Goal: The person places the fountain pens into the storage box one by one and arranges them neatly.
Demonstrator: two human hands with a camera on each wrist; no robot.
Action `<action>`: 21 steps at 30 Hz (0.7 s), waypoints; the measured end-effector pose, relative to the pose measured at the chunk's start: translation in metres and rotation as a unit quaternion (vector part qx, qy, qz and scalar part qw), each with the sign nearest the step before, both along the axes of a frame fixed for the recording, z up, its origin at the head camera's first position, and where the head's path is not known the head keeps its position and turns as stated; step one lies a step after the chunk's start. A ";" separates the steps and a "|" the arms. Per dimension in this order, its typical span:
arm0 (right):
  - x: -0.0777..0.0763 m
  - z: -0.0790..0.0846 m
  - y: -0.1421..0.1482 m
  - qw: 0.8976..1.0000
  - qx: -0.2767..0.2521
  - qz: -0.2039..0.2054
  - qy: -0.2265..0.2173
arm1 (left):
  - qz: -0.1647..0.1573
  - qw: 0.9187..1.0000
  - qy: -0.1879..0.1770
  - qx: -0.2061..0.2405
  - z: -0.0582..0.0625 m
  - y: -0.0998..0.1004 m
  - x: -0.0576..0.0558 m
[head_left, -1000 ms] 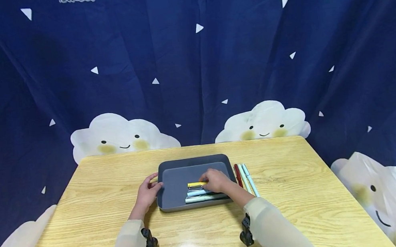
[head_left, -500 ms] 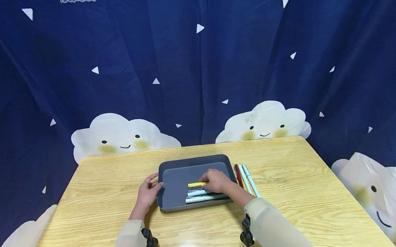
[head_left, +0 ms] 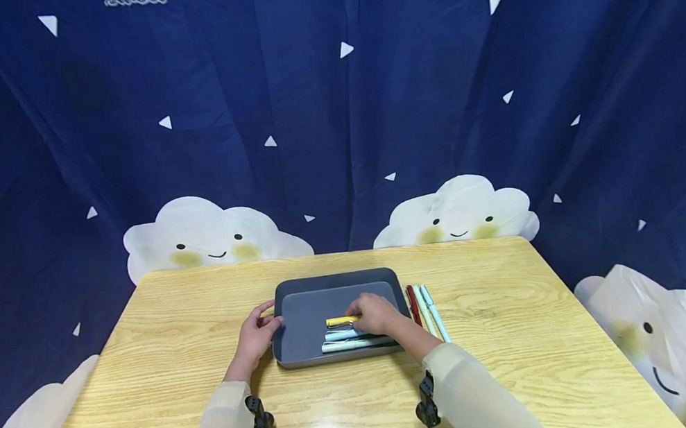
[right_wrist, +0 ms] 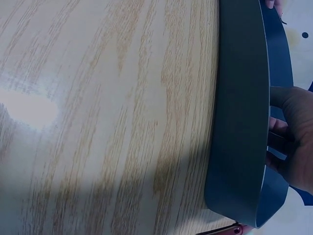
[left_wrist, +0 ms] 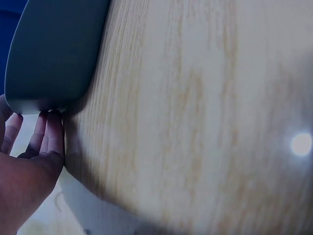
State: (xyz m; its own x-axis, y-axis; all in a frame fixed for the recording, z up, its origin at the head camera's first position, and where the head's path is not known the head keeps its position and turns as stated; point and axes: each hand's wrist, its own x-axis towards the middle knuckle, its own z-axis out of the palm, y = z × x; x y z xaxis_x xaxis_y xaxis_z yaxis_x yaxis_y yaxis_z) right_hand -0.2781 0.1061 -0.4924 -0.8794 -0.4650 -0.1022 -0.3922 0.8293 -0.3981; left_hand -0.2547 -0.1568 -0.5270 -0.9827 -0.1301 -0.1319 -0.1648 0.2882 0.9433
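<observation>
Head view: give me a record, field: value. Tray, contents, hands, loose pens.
tray: dark grey, on wooden table
in tray: yellow pen, light blue pen, mint pen
left hand: holds tray's left edge
right hand: holds yellow pen, inside tray
right of tray: red pen, pale green pen, second light blue pen

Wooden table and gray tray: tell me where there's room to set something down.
Bare table lies left of the left hand and right of the loose pens. In the tray, room runs along the far wall and between the left hand and yellow pen. Crowded: the tray's near right, with more pens and the right hand.
</observation>
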 end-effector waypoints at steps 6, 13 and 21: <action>0.000 0.002 0.000 1.000 0.011 0.000 0.001 | 0.000 1.000 -0.003 0.004 0.000 0.000 -0.001; 0.000 0.004 0.000 1.000 0.013 0.003 0.007 | -0.003 1.000 -0.004 0.006 -0.001 -0.001 -0.001; -0.002 0.005 0.003 1.000 0.015 0.013 0.006 | -0.004 1.000 -0.008 0.005 -0.001 0.000 -0.002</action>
State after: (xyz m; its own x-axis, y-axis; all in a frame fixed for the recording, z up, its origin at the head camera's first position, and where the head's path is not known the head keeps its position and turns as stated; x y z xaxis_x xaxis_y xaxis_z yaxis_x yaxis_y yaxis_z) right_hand -0.2798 0.1090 -0.4879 -0.8685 -0.4843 -0.1056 -0.4183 0.8305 -0.3677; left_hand -0.2570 -0.1572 -0.5280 -0.9815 -0.1206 -0.1489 -0.1776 0.2799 0.9435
